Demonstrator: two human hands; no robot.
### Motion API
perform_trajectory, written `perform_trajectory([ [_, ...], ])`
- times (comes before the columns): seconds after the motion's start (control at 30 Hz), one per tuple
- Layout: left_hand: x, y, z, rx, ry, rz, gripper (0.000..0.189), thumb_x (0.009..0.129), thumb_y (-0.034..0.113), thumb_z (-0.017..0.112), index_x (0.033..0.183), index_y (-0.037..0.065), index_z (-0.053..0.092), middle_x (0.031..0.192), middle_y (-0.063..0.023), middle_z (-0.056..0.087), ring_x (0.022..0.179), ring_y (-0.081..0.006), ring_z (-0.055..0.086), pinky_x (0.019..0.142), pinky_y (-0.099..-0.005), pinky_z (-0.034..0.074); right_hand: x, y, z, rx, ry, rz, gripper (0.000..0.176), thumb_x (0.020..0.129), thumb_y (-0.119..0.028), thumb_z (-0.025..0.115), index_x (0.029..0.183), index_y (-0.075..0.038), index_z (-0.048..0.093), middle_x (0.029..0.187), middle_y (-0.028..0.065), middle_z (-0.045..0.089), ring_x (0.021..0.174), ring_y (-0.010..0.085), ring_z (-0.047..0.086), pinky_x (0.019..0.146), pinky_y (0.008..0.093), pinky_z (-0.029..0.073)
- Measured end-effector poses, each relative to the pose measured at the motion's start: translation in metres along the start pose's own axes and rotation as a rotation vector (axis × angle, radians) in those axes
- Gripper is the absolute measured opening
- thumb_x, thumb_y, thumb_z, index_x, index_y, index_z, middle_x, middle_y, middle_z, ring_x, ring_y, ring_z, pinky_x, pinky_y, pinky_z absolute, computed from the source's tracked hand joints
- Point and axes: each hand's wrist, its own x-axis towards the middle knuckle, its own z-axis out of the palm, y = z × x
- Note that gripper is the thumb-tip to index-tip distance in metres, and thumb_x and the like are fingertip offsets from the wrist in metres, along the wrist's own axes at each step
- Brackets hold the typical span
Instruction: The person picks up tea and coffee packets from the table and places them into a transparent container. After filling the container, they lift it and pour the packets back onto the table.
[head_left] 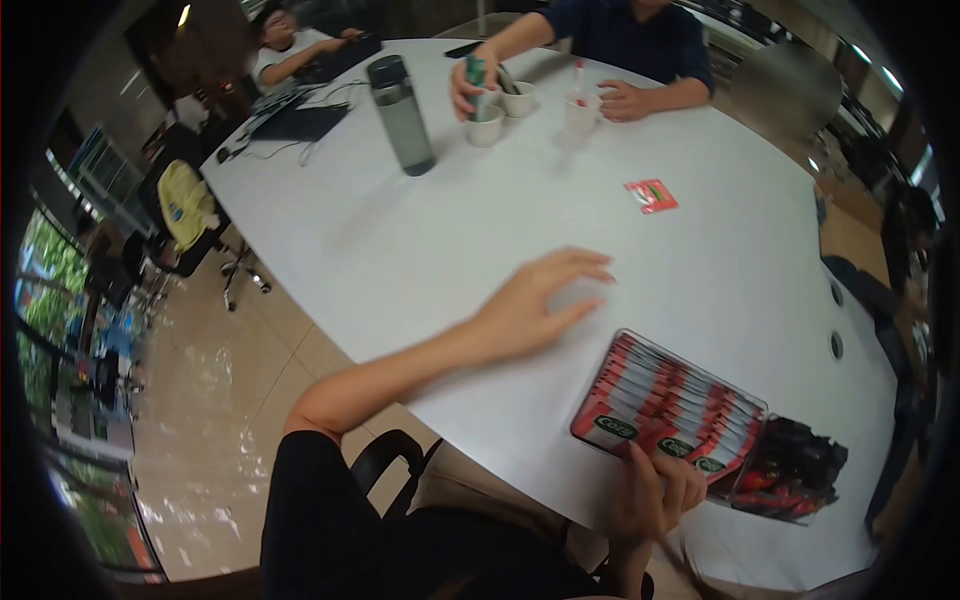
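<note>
My left hand (540,305) is over the white table (440,270), open, its fingers apart and nothing in them. At the near edge of a clear box (672,400), my right hand (660,490) has its fingers curled in, with fingertips against the front sachets. What they hold, if anything, is hidden. Red and white sachets (690,425) stand packed in rows inside the box. Dark and red packets (790,465) fill its right-hand end. A single red sachet (651,196) lies flat farther up the table, apart from both hands.
Across the table a person in a dark blue shirt (635,45) has one hand on a green item (475,72) in a paper cup (485,128). Two more cups stand close by. A grey bottle (402,115) is left of them. Cables and a dark laptop (300,120) lie behind.
</note>
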Motion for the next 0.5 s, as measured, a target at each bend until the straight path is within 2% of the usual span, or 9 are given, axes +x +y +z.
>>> perform_trajectory([
  [0.1,0.054,-0.052,0.001,0.078,-0.037,-0.136,0.031,0.087,0.012,0.063,0.117,0.004,0.063,0.124,-0.0125,0.062,0.115,-0.0285,0.058,0.098,-0.0408,0.045,-0.002,-0.001,-0.005,0.034,-0.046,0.049,0.025,0.075,-0.011,0.072,0.100,-0.014,0.074,0.089,0.0009,0.059,0.091,0.0206,0.055,0.096,0.0413,0.034],
  [0.17,0.091,-0.094,0.012,0.262,-0.021,0.064,0.032,0.086,0.016,0.065,0.115,0.003,0.063,0.116,-0.0143,0.065,0.109,-0.0295,0.061,0.095,-0.0381,0.047,-0.003,0.001,-0.003,0.088,-0.064,0.067,0.026,0.076,-0.010,0.069,0.101,-0.015,0.074,0.091,-0.0003,0.058,0.094,0.0194,0.055,0.099,0.0418,0.032],
  [0.27,0.144,-0.122,0.038,0.329,0.003,-0.007,0.034,0.084,0.021,0.067,0.112,0.002,0.064,0.109,-0.0169,0.067,0.102,-0.0314,0.063,0.090,-0.0376,0.049,-0.002,-0.001,-0.006,0.083,-0.105,0.116,0.029,0.075,-0.006,0.065,0.101,-0.017,0.075,0.094,-0.0023,0.060,0.101,0.0197,0.055,0.104,0.0436,0.030],
  [0.37,0.174,-0.120,0.057,0.469,-0.060,0.003,0.032,0.083,0.022,0.066,0.107,0.001,0.064,0.100,-0.0171,0.068,0.091,-0.0336,0.065,0.079,-0.0409,0.051,-0.002,0.004,-0.003,-0.001,-0.037,0.150,0.031,0.076,-0.005,0.063,0.100,-0.019,0.075,0.097,-0.0034,0.062,0.105,0.0202,0.055,0.107,0.0456,0.028],
  [0.4,0.182,-0.127,0.065,0.549,-0.067,0.037,0.030,0.083,0.021,0.065,0.106,0.001,0.064,0.096,-0.0162,0.068,0.087,-0.0342,0.065,0.076,-0.0422,0.051,-0.003,0.005,-0.002,0.020,-0.006,0.209,0.032,0.077,-0.004,0.062,0.100,-0.020,0.076,0.100,-0.0043,0.063,0.107,0.0201,0.055,0.108,0.0469,0.028],
  [0.5,0.198,-0.149,0.083,0.762,-0.105,0.123,0.025,0.083,0.016,0.062,0.102,0.001,0.064,0.088,-0.0142,0.069,0.078,-0.0352,0.065,0.068,-0.0453,0.050,0.001,0.007,-0.003,0.008,0.013,0.211,0.032,0.076,-0.002,0.063,0.100,-0.020,0.075,0.101,-0.0037,0.064,0.107,0.0202,0.055,0.106,0.0470,0.032],
])
